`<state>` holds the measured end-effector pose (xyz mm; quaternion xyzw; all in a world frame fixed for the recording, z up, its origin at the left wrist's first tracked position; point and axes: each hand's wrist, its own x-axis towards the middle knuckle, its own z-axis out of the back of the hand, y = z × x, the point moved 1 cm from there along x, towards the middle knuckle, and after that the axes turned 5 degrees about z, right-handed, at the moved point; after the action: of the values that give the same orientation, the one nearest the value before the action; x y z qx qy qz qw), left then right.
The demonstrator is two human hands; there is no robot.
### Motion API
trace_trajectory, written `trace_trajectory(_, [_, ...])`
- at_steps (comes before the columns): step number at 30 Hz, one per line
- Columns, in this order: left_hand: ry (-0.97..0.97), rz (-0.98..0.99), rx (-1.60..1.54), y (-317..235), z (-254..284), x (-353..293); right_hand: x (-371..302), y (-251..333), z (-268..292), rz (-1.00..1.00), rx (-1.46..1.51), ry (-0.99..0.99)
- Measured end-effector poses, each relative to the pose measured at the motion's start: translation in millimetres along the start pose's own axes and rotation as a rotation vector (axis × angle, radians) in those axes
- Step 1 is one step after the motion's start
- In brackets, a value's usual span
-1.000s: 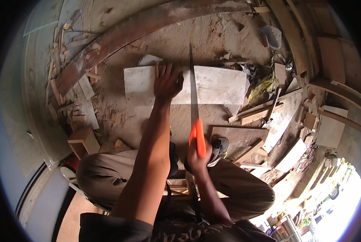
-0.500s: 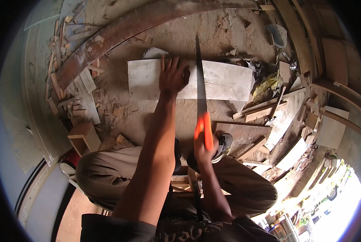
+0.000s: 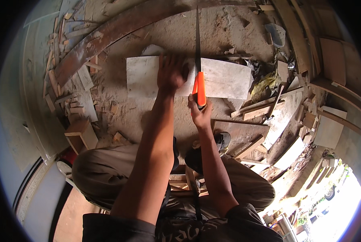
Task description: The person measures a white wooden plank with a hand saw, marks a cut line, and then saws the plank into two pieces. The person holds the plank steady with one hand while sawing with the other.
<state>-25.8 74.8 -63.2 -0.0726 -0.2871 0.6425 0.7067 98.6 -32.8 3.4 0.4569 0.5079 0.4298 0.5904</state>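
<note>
A pale, whitish wooden board (image 3: 225,78) lies crosswise in front of me, with smudges on its face. My left hand (image 3: 171,76) presses down on the board left of the saw, fingers stretched toward its far edge and in shadow. My right hand (image 3: 200,111) is closed round the orange handle of a hand saw (image 3: 201,86). The dark blade runs away from me across the board and past its far edge. Whether the teeth are inside a cut cannot be made out.
A long brown curved-looking plank (image 3: 108,34) spans the far side. Wood scraps (image 3: 265,111) and a crumpled yellow wrapper (image 3: 267,85) lie to the right. A small open wooden box (image 3: 81,135) stands near my left knee. Bright light enters at lower right.
My right hand and the saw have moved forward, away from me, so the handle now reaches over the board. My left hand stays on the board.
</note>
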Motion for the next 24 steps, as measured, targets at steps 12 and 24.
trace_trajectory(12, [0.083, 0.039, 0.148, 2.3, -6.9, 2.7, -183.5, -17.7, 34.0, 0.008, -0.268, -0.138])
trace_trajectory(24, [-0.022, 0.222, 0.153, 2.1, -20.5, 27.2, -120.0, -5.3, 58.6, -0.083, -0.132, -0.096])
